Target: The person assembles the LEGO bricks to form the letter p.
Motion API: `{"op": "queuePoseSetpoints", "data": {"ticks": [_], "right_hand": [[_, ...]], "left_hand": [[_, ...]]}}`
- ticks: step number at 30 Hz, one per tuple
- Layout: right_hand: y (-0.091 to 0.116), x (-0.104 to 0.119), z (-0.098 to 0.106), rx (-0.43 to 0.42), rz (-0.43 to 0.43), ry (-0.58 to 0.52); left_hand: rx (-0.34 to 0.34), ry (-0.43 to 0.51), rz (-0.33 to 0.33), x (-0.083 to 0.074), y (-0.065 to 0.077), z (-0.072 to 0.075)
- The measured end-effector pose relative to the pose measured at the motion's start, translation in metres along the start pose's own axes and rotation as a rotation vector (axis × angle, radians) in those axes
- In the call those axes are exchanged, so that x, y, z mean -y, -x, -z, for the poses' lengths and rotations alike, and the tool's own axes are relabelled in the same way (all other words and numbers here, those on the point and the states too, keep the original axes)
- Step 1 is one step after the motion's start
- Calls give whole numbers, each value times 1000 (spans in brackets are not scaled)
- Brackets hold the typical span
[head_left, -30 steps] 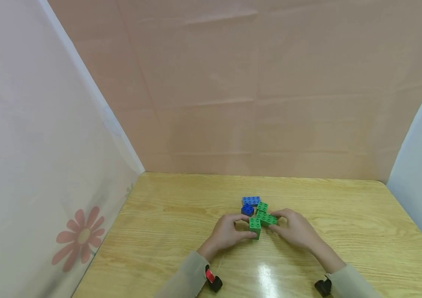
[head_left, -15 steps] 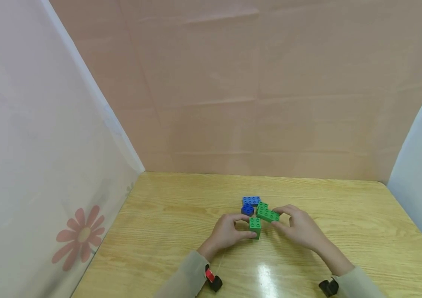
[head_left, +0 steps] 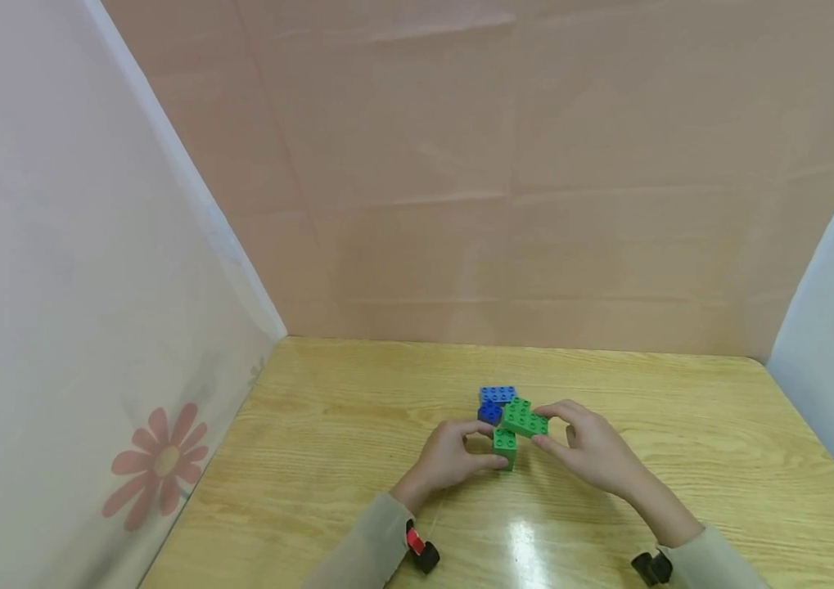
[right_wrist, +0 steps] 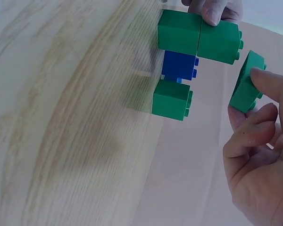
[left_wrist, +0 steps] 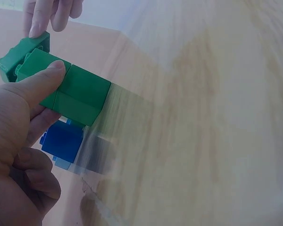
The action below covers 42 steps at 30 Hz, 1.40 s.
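My left hand (head_left: pixel 449 458) pinches a stack of two green toy building bricks (head_left: pixel 505 451) between thumb and fingers; the stack stands upright on the table. My right hand (head_left: pixel 593 450) holds a longer green building brick (head_left: pixel 525 420) by its right end, thumb on the near side. In the right wrist view this long brick (right_wrist: pixel 248 84) is tilted and raised off the table, a small gap from the studs on top of the stack (right_wrist: pixel 179 33). Behind the stack sit a dark blue brick (head_left: pixel 489 412) and a small green brick (right_wrist: pixel 170 100), which the long brick partly covers in the head view.
A lighter blue brick (head_left: pixel 498 394) lies farthest back, behind the dark blue one. The wooden table (head_left: pixel 358 393) meets a pinkish cloth wall (head_left: pixel 417 270) at the back. A white cloth with a printed flower (head_left: pixel 164 460) hangs at the left.
My right hand has lifted the long green brick off the table and brought it back leftward to overlap the stack's top edge. My left hand keeps holding the stack in place.
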State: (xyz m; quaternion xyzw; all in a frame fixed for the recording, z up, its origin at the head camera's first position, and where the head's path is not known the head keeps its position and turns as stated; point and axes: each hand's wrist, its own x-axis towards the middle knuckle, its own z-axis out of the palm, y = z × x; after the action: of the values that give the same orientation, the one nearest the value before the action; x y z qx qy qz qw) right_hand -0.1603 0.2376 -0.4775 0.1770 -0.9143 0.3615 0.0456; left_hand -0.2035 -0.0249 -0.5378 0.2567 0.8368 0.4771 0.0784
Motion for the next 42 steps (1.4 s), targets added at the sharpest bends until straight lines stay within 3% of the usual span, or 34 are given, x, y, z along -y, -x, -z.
{"op": "queuePoseSetpoints", "data": {"ticks": [21,33,42], "right_hand": [[-2,2,-1,0,238,102],[-3,5,-1,2,331,96],[-7,7,-1,-8,391,187]], "left_hand": [[0,-3,-23,-3,-2,0],[-5,-16,-42,0,-1,0],[-1,-9,-25,0,-1,1]]}}
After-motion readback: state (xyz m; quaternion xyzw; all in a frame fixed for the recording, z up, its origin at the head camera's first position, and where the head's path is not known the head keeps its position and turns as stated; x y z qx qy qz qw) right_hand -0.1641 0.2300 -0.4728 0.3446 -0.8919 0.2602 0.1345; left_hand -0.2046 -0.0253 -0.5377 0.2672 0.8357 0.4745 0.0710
